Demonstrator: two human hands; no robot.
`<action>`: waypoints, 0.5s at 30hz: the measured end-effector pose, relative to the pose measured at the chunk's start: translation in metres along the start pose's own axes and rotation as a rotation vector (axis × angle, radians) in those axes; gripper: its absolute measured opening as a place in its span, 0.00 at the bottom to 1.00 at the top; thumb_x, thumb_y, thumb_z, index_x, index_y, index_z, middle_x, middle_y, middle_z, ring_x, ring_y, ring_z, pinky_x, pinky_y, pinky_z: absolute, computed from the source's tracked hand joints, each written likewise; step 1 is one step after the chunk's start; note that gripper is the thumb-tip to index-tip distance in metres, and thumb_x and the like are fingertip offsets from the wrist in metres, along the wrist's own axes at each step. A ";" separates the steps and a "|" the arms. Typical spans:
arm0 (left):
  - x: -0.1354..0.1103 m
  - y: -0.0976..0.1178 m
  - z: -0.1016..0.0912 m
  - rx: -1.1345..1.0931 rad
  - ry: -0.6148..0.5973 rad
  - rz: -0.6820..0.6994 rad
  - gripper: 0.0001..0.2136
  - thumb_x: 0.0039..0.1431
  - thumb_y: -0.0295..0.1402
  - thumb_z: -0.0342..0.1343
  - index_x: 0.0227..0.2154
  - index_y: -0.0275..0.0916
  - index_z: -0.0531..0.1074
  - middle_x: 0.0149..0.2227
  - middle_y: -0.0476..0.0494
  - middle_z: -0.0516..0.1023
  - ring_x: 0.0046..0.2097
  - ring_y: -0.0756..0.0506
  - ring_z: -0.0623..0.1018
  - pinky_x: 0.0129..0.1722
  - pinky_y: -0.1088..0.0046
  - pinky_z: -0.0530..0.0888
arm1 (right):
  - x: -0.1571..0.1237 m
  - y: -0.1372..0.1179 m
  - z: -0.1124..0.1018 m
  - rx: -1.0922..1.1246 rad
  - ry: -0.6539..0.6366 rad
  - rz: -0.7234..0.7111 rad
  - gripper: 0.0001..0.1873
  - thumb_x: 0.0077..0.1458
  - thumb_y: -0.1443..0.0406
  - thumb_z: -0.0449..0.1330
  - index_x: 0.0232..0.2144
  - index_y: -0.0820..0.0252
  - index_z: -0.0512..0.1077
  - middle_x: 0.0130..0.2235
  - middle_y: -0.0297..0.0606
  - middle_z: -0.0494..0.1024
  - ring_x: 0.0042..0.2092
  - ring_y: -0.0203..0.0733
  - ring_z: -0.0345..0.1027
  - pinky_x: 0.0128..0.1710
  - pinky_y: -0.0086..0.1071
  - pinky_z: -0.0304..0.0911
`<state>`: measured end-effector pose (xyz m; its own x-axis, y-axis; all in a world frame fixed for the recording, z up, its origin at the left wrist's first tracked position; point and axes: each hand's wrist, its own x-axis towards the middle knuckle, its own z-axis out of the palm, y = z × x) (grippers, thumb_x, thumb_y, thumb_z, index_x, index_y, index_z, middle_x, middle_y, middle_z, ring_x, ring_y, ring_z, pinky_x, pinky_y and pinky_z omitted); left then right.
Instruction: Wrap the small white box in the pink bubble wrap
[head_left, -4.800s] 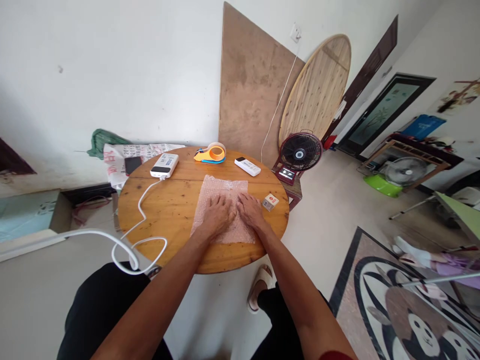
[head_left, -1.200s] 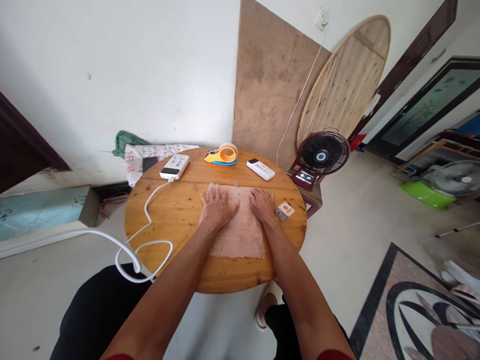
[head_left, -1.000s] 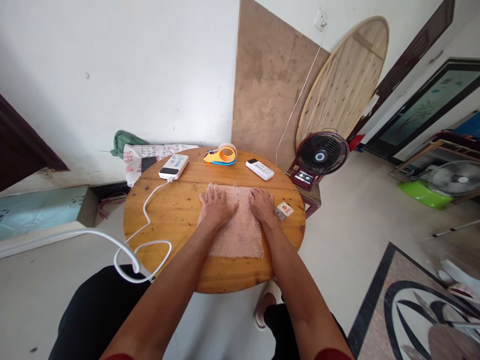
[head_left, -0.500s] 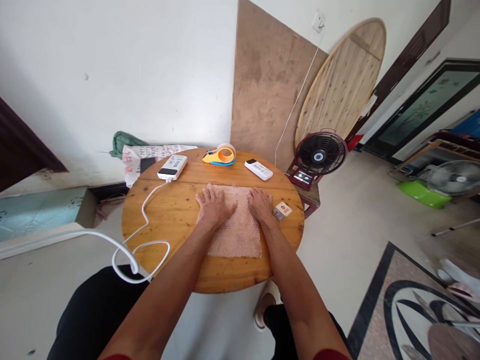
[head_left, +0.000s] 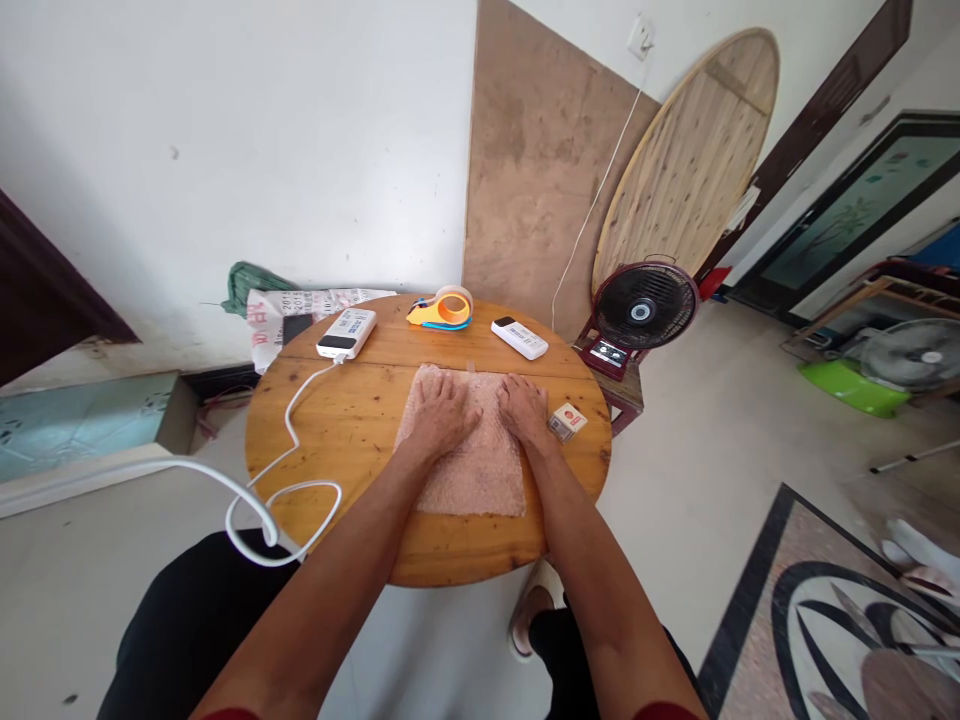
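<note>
A pinkish sheet of bubble wrap [head_left: 480,475] lies flat on the round wooden table [head_left: 360,420]. Both of my hands rest on its far half. My left hand [head_left: 442,412] is spread palm down on the left part, fingers stretched out. On the right edge of the wrap lies my right hand [head_left: 523,408], also palm down with its fingers extended. A small piece of clear tape [head_left: 470,367] shows at the wrap's far edge. Just right of my right hand sits a small white and red box [head_left: 568,422].
Along the table's far side are a white power bank [head_left: 347,333] with a white cable [head_left: 292,430], an orange tape dispenser [head_left: 442,308] and a second white device [head_left: 519,338]. A dark red fan [head_left: 641,310] stands beyond the right edge. The cable loops near my left forearm.
My left hand has slid slightly to the right and inward across the bubble wrap. My right hand stays almost in place. The camera view has shifted a little.
</note>
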<state>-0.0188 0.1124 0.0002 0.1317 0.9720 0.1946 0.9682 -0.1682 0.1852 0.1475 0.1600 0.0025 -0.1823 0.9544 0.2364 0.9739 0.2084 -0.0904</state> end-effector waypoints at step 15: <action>0.001 0.002 0.000 0.014 -0.071 -0.068 0.35 0.59 0.57 0.40 0.61 0.38 0.58 0.67 0.29 0.51 0.68 0.29 0.50 0.61 0.39 0.49 | -0.001 0.002 0.004 -0.018 0.041 -0.001 0.20 0.64 0.65 0.43 0.54 0.58 0.65 0.58 0.43 0.69 0.57 0.46 0.60 0.53 0.40 0.51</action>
<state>-0.0169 0.1128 0.0002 0.0801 0.9903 0.1133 0.9782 -0.1000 0.1819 0.1491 0.1606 -0.0021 -0.1779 0.9447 0.2756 0.9760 0.2051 -0.0731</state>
